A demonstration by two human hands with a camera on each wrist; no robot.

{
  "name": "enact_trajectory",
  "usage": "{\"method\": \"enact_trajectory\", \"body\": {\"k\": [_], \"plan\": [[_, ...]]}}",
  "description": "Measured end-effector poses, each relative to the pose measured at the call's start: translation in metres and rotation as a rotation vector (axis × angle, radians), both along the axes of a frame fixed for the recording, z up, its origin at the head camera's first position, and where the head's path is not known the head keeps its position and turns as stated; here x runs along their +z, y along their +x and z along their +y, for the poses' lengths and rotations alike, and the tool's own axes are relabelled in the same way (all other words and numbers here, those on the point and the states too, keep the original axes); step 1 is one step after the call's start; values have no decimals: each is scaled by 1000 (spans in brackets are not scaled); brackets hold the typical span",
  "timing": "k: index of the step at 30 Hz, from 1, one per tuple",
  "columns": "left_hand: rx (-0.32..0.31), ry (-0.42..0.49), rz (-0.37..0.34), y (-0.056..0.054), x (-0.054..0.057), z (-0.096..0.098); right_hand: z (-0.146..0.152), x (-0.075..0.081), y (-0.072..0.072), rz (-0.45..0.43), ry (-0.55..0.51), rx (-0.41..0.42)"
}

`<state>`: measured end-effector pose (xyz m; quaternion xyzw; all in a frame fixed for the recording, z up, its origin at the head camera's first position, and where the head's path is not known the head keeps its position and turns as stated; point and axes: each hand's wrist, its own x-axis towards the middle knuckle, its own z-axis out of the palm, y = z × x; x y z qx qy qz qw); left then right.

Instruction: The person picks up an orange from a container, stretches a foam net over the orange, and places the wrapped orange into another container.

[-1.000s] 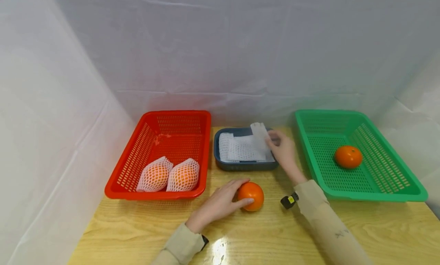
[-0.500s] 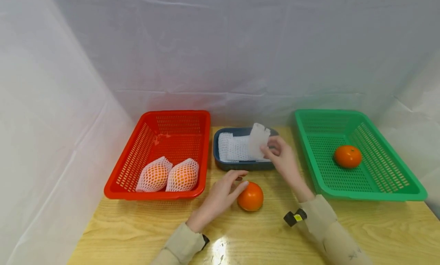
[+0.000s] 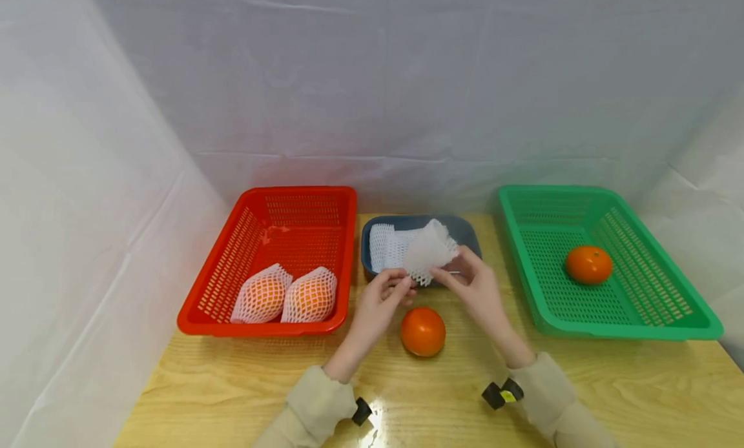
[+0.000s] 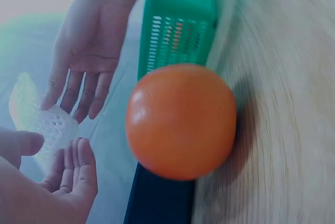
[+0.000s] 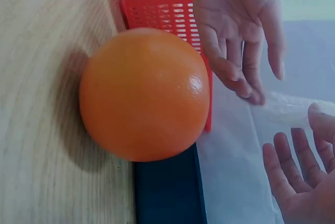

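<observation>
A white foam net sleeve (image 3: 429,251) is held up over the dark blue tray (image 3: 372,277) in the head view. My right hand (image 3: 473,293) pinches its right side between thumb and fingers. Beside its lower left corner is my left hand (image 3: 378,306), fingertips right at the mesh and thumb apart from the fingers in the right wrist view. Just below both hands, a bare orange (image 3: 423,332) rests on the wooden table. That orange (image 4: 180,122) fills the middle of the left wrist view, with the sleeve (image 4: 52,130) between the two hands at left.
More white foam sleeves (image 3: 382,248) lie in the tray. At left stands a red basket (image 3: 188,322) with two net-wrapped oranges (image 3: 310,296). A green basket (image 3: 633,332) at right holds one bare orange (image 3: 589,265). White sheeting (image 3: 372,99) encloses the back and sides.
My left hand has let go of the orange on the table and moved up to the sleeve. My right hand has brought the sleeve nearer and lower, out from above the tray's right side.
</observation>
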<state>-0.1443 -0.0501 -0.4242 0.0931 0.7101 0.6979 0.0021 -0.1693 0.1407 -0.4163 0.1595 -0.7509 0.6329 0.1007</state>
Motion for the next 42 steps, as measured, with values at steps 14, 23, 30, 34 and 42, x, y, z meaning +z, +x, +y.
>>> {"method": "enact_trajectory", "body": {"k": [14, 23, 30, 34, 42], "plan": [[57, 353, -185, -2, 3, 4, -5, -10, 9, 93, 107, 62], [50, 505, -273, -2, 6, 3, -3, -8, 10, 5, -37, 116], [-3, 539, -304, 0, 10, 5, -4, -3, 11, -181, -62, 235], [-72, 517, -303, 1, 12, 6, -5, -2, 13, -288, -40, 358], [-157, 414, -315, 1, 13, 6, -5, -4, 15, -418, -79, 415]]}}
